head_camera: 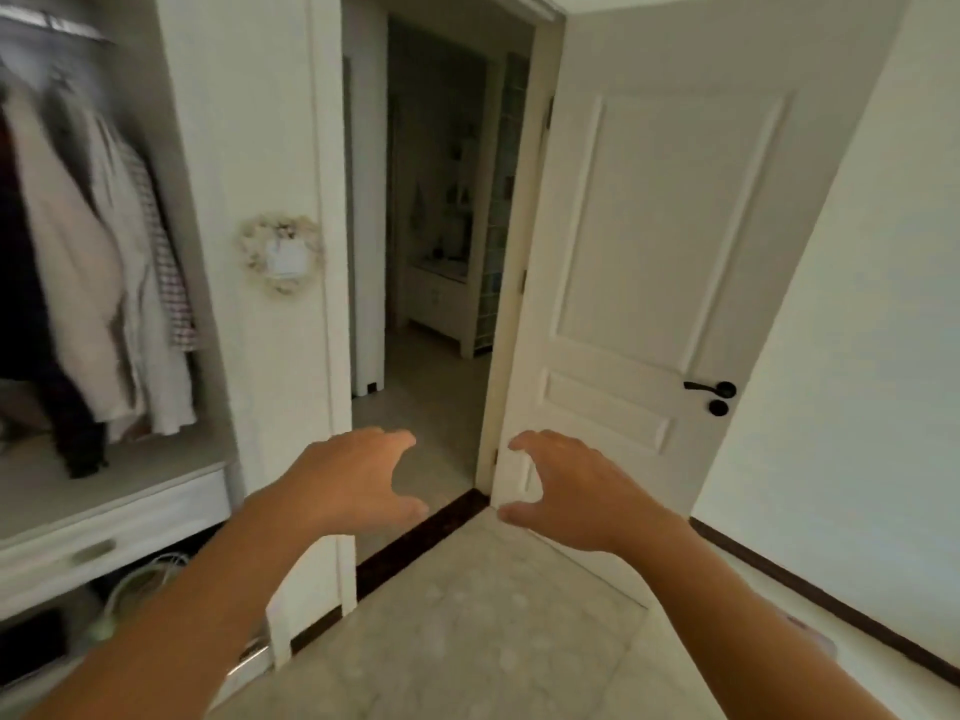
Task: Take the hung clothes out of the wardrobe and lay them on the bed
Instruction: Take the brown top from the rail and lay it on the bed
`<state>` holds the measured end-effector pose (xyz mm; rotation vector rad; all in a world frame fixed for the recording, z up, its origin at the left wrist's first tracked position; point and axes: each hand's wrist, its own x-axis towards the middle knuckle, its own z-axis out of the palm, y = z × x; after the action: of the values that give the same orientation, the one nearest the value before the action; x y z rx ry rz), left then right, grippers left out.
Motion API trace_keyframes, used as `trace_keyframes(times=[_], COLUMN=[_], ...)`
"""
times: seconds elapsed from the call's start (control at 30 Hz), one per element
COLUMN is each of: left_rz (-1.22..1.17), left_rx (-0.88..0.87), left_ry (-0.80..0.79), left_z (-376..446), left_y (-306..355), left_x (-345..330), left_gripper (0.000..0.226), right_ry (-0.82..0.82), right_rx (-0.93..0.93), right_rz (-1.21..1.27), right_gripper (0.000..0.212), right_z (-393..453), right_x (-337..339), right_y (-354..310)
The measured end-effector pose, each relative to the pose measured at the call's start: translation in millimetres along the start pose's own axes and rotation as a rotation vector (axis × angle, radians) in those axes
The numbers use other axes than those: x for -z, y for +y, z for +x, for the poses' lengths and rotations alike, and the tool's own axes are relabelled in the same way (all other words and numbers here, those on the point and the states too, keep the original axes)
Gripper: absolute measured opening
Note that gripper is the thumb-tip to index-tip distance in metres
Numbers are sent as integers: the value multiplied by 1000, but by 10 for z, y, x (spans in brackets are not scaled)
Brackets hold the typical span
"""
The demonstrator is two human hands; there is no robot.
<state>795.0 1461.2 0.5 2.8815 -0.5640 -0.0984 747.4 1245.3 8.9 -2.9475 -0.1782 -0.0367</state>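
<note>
Both the left hand [345, 480] and right hand [566, 488] hover spread and empty; the clothes [104, 283] on the wardrobe [208, 148] rail look soft and light, best lifted by their hangers.

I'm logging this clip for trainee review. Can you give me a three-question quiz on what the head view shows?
1. True or false: the left hand grips a hanger.
2. Where do the hung clothes sit relative to the open door?
A. To its left, in the wardrobe
B. To its right
C. Behind it
3. Fill in: the right hand holds ____.

Key:
1. False; it hangs in the air with curled fingers, holding nothing.
2. A.
3. Nothing.
</note>
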Motion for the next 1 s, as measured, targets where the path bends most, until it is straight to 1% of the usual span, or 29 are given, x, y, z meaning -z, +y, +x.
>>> trace_keyframes(times=[0.3, 0.43, 0.57, 0.73, 0.8, 0.93, 1.0], left_rz=[-51, -51, -22, -4, 8, 17, 13], left_rx=[268, 375, 462, 588, 621, 657, 662], left_ry=[8, 66, 87, 156, 160, 161, 175], left_z=[-111, -32, 152, 306, 327, 393, 429], left_y=[-1301, -1748, -2149, -2678, -2897, -3340, -3581], left_x=[160, 247, 434, 646, 712, 869, 975], left_gripper=[87, 82, 85, 78, 74, 80, 74], right_ry=[-86, -107, -139, -136, -137, -134, -130], right_rx=[280, 404, 515, 631, 665, 739, 748], right_rz=[33, 59, 63, 29, 28, 18, 8], right_gripper=[74, 76, 74, 70, 70, 69, 66], right_z=[1190, 1747, 2298, 2984, 3203, 3587, 3761], right_x=[-320, -406, -390, -402, -421, -473, -488], right_y=[-982, -1334, -1664, -2113, -2323, -2771, -3005])
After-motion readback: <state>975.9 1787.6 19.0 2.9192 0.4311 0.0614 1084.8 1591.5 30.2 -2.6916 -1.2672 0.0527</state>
